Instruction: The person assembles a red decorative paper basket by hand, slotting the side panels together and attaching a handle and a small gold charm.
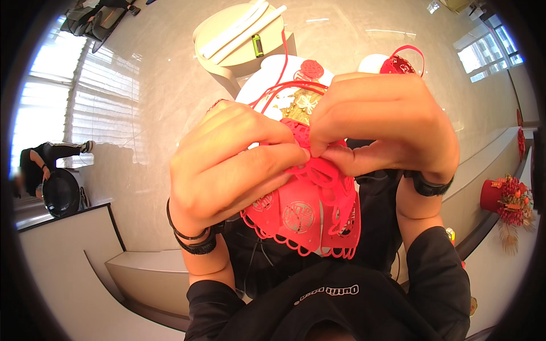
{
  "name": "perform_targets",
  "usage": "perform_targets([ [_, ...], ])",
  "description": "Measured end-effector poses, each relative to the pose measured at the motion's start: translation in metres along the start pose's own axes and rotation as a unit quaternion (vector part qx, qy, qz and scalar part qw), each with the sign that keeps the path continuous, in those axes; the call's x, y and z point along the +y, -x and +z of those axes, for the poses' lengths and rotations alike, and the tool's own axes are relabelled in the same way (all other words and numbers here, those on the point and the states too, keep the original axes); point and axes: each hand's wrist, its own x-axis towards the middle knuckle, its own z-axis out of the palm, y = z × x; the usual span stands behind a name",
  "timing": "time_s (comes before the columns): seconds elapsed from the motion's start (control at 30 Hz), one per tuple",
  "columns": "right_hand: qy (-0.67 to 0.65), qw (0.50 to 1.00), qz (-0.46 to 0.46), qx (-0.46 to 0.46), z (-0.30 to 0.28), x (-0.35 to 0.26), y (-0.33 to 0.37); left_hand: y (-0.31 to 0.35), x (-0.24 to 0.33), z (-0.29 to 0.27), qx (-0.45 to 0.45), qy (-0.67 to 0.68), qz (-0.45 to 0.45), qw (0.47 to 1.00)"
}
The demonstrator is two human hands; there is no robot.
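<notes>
Close together in front of me, my left hand and my right hand pinch the gathered upper part of a red cut-out felt pouch. Its sides carry round pierced patterns, and a scalloped edge runs along the end nearest my body. Thumbs and fingertips of both hands almost touch, partly hiding what they grip. Just beyond them are red cords and a gold piece with a pale flower shape. A white surface with a round red ornament shows behind.
Farther off stands a beige stool bearing white tubes and a small green-and-black item. A red piece with a looped handle is at the upper right. Red flowers stand right; another person is far left.
</notes>
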Motion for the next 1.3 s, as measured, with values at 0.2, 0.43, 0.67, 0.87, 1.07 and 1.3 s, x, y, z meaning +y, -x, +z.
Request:
perform_targets([
  [0.2,0.022,0.999,0.024,-0.026,-0.003,0.000,-0.001,0.000,-0.002,-0.005,-0.044,0.031,-0.091,0.994],
  [0.43,-0.077,0.988,0.132,0.017,0.006,0.003,-0.007,0.005,-0.014,-0.001,-0.020,0.182,-0.263,0.947],
  [0.67,-0.160,0.965,0.207,0.015,0.011,0.022,-0.005,0.010,-0.015,0.005,0.026,0.190,-0.355,0.915],
  [0.87,-0.195,0.952,0.237,0.000,0.015,0.023,-0.007,0.013,-0.017,0.014,0.029,0.029,-0.336,0.941],
  [1.07,0.005,0.976,0.218,0.003,0.040,0.020,-0.013,0.018,-0.023,0.025,0.027,-0.075,-0.321,0.944],
  [1.3,0.005,0.981,0.192,0.035,0.045,0.028,-0.014,0.017,-0.023,0.023,0.058,-0.025,-0.340,0.938],
])
